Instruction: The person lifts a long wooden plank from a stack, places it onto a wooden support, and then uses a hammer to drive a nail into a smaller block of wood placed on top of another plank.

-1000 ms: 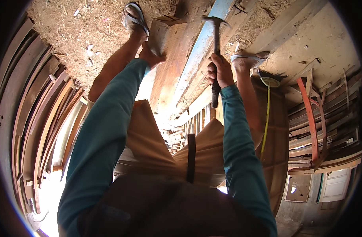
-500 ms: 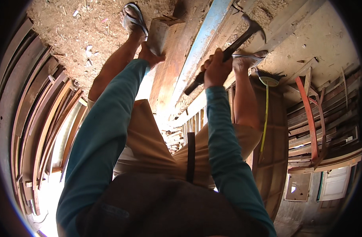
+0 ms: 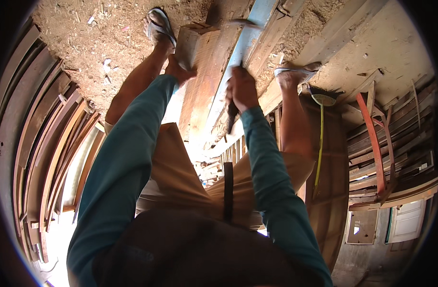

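Observation:
My right hand [image 3: 243,88] is wrapped round the handle of a claw hammer [image 3: 232,118], whose head is smeared by motion above the planks. The handle's butt sticks out below my fist. My left hand [image 3: 180,71] grips the side of a wooden beam [image 3: 198,71] that lies lengthwise between my feet, its thumb pointing across the wood. Some of that hand's fingers are hidden. Just right of the beam runs a plank with a light blue face [image 3: 251,36].
Sandalled feet [image 3: 160,26] stand either side of the timber, on ground strewn with shavings. Stacked boards [image 3: 42,124] line the left. At right are a yellow-handled rake [image 3: 321,143], a red wooden bar [image 3: 372,138] and more stacked timber [image 3: 405,153].
My right hand has swung the hammer leftward, from over my right foot to above the planks. My left hand has stayed almost still on the beam.

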A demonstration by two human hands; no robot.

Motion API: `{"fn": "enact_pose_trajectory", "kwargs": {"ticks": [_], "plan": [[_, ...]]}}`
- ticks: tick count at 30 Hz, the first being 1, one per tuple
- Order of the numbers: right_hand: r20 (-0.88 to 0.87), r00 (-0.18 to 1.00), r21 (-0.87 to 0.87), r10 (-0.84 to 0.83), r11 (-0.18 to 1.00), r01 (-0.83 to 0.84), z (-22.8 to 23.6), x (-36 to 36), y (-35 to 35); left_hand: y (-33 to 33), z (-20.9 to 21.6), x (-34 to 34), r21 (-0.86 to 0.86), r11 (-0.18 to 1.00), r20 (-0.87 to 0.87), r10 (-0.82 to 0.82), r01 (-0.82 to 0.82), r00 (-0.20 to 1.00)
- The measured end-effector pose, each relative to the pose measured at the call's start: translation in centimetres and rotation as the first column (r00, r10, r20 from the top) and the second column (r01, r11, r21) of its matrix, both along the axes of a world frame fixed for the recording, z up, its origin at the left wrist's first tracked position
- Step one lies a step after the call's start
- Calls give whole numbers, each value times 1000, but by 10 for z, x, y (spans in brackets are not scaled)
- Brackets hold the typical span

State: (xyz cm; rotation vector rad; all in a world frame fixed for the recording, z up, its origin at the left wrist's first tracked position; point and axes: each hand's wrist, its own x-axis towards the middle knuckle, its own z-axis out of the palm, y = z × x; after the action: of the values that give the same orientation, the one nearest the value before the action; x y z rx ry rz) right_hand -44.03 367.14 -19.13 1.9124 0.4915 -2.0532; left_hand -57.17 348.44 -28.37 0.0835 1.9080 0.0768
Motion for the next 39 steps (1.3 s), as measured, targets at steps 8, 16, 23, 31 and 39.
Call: {"fn": "enact_pose_trajectory", "kwargs": {"ticks": [8, 16, 23, 31, 39], "plan": [[106, 888, 454, -447, 817, 356, -4, -1, 36, 0, 5, -2, -67, 997, 33, -20, 23, 999], [-23, 999, -112, -35, 993, 32, -10, 14, 17, 14, 4, -10, -125, 992, 34, -2, 6, 999], [191, 921, 574, -341, 800, 177, -38, 16, -8, 13, 3, 2, -13, 998, -56, -64, 63, 996], [106, 965, 273, -240, 940, 203, -13, 2, 7, -8, -5, 8, 12, 999, -103, -37, 39, 994], [-123, 978, 154, 171, 976, -152, -51, 31, -54, 19, 5, 2, -66, 997, 26, -29, 31, 999]]}}
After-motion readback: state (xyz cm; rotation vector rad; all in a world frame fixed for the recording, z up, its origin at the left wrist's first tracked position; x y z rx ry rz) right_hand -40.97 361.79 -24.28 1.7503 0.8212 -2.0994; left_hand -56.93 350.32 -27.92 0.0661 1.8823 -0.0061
